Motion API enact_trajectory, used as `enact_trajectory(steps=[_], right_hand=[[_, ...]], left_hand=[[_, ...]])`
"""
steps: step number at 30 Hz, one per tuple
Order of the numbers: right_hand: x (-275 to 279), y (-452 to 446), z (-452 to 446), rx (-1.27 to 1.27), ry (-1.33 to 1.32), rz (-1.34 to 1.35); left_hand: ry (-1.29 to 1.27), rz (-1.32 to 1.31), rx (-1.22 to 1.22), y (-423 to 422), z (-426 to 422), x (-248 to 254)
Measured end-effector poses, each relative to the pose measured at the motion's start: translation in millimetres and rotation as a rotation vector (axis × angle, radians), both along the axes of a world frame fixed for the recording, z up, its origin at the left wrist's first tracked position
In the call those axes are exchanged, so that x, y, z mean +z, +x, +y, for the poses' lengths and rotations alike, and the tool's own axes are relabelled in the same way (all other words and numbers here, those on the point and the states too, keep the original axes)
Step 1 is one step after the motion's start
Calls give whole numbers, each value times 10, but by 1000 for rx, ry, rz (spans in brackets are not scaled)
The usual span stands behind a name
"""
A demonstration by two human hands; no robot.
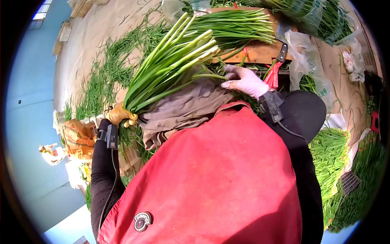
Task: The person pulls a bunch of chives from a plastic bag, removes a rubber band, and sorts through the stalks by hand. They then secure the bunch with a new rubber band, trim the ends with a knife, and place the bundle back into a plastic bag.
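My left hand (122, 115), in a yellow-orange glove, is closed round the leafy end of a bunch of garlic chives (172, 65). The bunch slants up and right over my lap, its pale stem ends fanned out. My right hand (248, 81), in a pale pink glove, is at the bunch's right side. Its thumb and forefinger close on the end of a single garlic chive stalk (209, 76) that sticks out from the bunch. Behind, another pile of garlic chives (239, 26) lies on a wooden board (258, 51).
A black-handled knife (282, 53) lies at the board's right edge, above red ties (272, 76). Clear plastic bags (302, 53) hang beside it. Loose leaves (105, 77) litter the floor at left. More greens (331, 158) stand at right. A large wrapped bundle (317, 18) is at the back.
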State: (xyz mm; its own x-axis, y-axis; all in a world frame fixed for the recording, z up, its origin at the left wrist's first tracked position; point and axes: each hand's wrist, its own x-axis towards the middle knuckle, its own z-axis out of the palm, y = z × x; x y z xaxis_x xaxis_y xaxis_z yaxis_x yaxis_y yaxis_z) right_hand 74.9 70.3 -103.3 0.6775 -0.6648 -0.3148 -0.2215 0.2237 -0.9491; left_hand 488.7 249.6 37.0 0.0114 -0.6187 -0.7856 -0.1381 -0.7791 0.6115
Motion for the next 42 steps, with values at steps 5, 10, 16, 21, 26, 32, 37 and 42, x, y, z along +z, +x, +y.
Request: enact_trajectory(steps=[5, 10, 16, 21, 26, 32, 37, 42], right_hand=[[-197, 40, 3, 2, 52, 122], [-391, -342, -286, 142, -106, 637], [-265, -55, -195, -90, -11, 79], [237, 629, -189, 109, -115, 241], [-151, 358, -255, 94, -538, 654], [-464, -314, -172, 132, -449, 715], [243, -9, -123, -200, -171, 24], [839, 711, 109, 98, 80, -29]], left_hand=[[46, -13, -4, 70, 71, -43], [18, 6, 22, 38, 72, -45], [21, 32, 4, 114, 85, -126], [16, 34, 17, 33, 49, -81], [24, 71, 34, 81, 83, -105], [-31, 95, 63, 76, 113, -155], [-13, 106, 51, 109, 129, -151], [-1, 70, 28, -12, 91, -47]])
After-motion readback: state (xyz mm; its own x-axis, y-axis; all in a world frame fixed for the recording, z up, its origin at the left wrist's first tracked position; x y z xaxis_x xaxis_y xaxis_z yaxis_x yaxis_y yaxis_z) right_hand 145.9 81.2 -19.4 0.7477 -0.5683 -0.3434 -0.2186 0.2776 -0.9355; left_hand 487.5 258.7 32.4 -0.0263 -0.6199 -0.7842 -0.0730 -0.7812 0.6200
